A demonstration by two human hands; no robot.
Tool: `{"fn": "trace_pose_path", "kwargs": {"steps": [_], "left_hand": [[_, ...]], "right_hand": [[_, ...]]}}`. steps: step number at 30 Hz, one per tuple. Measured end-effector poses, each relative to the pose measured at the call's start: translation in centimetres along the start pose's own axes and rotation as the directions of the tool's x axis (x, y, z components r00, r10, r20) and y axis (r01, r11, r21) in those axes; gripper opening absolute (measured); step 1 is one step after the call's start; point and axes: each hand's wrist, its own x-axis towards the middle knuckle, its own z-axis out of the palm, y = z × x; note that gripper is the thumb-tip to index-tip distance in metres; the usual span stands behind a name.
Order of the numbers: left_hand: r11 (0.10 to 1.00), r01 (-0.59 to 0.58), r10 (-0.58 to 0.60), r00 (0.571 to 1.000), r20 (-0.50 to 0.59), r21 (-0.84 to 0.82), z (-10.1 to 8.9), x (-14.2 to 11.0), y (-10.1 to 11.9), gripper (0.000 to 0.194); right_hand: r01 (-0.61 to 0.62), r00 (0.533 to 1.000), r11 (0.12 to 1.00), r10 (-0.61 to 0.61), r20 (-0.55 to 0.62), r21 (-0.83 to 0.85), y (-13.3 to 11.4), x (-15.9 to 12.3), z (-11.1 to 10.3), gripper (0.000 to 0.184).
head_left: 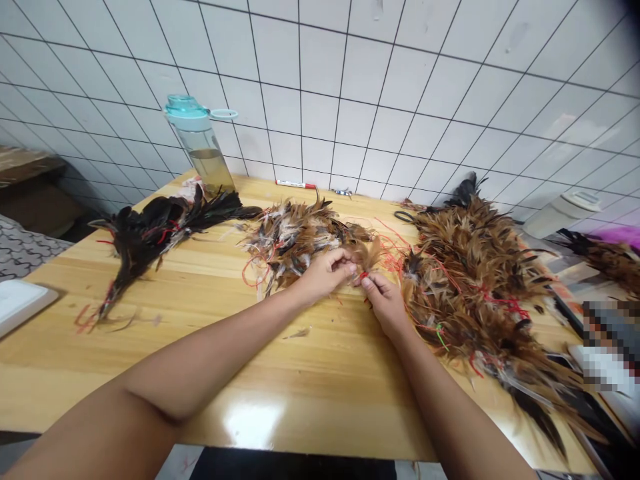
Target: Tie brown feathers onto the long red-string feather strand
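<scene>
Both my hands meet over the middle of a glossy wooden table (310, 393). My left hand (326, 269) is closed, pinching a small bunch of brown feathers (371, 255). My right hand (384, 300) is closed too, its fingertips pinching the red thread (363, 275) at the base of that bunch. Just behind my hands lies a mixed heap of brown and white feathers (300, 237) tangled with red threads. A large pile of brown feathers (475, 280) lies right beside my right hand.
A bundle of black feathers (150, 233) lies at the left. A clear bottle with a teal lid (200, 143) stands at the back by the tiled wall. A red marker (295, 184) and scissors (405, 215) lie at the back. A white tray (20, 300) sits far left.
</scene>
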Motion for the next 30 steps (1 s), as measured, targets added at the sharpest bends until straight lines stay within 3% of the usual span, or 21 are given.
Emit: {"fn": "trace_pose_path", "kwargs": {"steps": [3, 5, 7, 11, 15, 19, 26, 30], "left_hand": [[0.972, -0.076, 0.094, 0.993, -0.07, 0.221, -0.7, 0.1, 0.2, 0.019], [0.936, -0.132, 0.157, 0.986, -0.05, 0.327, -0.9, 0.1, 0.3, 0.018], [0.924, -0.172, 0.178, 0.984, 0.016, 0.342, -0.8, 0.0, 0.4, 0.022], [0.951, -0.168, 0.112, 0.97, 0.215, 0.26, -0.1, -0.2, 0.4, 0.03], [0.934, -0.156, 0.014, 0.914, 0.406, 0.32, 0.1, -0.3, -0.1, 0.014], [0.899, -0.163, 0.007, 0.933, 0.359, 0.406, -0.4, 0.0, -0.4, 0.014], [0.745, -0.222, 0.061, 0.962, 0.267, 0.629, -1.1, 0.3, -0.6, 0.014], [0.704, -0.208, 0.096, 0.975, 0.199, 0.679, -1.2, 0.4, -1.4, 0.014]], "right_hand": [[-0.065, 0.994, 0.99, 0.076, -0.084, 0.125, 0.0, 0.0, -0.4, 0.039], [-0.082, 0.988, 0.978, 0.106, -0.115, 0.191, 0.1, -0.1, -0.6, 0.039], [-0.094, 0.988, 0.963, 0.121, -0.097, 0.253, 0.3, -0.2, -0.7, 0.037], [-0.123, 0.992, 0.938, 0.125, 0.014, 0.325, 0.3, -0.5, -0.3, 0.033], [-0.152, 0.988, 0.923, 0.138, 0.065, 0.352, -0.1, -0.9, 0.2, 0.034], [-0.158, 0.987, 0.909, 0.149, 0.054, 0.386, -0.3, -0.9, 0.2, 0.034], [-0.078, 0.976, 0.869, 0.166, -0.139, 0.489, -0.7, -0.2, -1.3, 0.031], [-0.028, 0.957, 0.913, 0.142, -0.254, 0.406, -1.4, -0.1, -2.5, 0.033]]}}
